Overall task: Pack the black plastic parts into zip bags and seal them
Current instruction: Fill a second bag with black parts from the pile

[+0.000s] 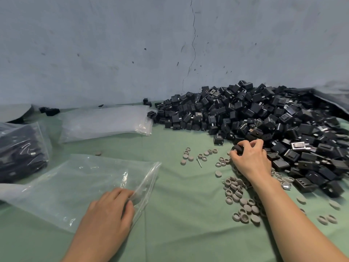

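- Black plastic part (238,148): clasped in the curled fingertips of the right hand (252,161), at the near-left foot of the pile.
- Clear zip bag (81,186): lies flat on the cloth with nothing visible inside. The left hand (111,207) grips its right-hand mouth edge, fingers curled over the plastic.
- Pile of black parts (264,114): heaped against the wall on the right, running out to the right border of the view and reaching the right hand.
- Grey round caps (239,195): scattered beside and under the right forearm, between the pile and the held bag.
- Stack of empty bags (105,121): beyond the held bag, its right end just beside the pile.
- Filled bag (20,148): dark parts inside, at the left border.
- Green cloth (179,229): covers the work surface. A stretch of plain cloth lies between the two hands and toward the viewer.
- Blue-grey wall (113,44): stained, with a vertical crack (193,44). It closes the far side of the surface.
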`<action>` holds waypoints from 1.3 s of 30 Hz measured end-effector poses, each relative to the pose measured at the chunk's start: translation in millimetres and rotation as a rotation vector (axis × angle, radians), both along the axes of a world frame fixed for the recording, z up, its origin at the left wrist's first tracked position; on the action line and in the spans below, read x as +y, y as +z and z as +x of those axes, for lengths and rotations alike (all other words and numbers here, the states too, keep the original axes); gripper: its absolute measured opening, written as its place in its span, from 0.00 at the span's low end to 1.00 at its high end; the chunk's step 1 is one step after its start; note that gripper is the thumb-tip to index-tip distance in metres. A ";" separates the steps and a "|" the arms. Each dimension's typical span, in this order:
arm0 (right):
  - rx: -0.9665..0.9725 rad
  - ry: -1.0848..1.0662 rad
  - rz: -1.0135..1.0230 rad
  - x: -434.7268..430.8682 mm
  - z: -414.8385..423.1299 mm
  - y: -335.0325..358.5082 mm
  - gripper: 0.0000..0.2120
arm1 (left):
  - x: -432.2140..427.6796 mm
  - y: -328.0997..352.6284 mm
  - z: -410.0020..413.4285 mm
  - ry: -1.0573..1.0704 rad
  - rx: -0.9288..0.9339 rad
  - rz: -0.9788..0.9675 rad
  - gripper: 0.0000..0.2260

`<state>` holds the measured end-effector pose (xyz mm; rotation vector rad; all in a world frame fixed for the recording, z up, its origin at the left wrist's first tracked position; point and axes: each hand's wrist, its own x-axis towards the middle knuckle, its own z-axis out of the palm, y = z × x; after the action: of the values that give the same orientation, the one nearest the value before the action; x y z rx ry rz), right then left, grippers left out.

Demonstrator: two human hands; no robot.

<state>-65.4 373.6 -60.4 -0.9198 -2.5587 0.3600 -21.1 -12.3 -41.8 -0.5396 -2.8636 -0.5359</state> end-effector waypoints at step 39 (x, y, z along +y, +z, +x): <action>1.089 0.032 -1.887 21.9 37.2 51.8 0.11 | -17.1 13.8 6.8 -0.068 0.242 0.314 0.18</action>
<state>-28.3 395.4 -8.6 -0.6438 -0.6592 2.4858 -14.3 -29.4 -27.9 -0.6010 -2.4776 -0.8494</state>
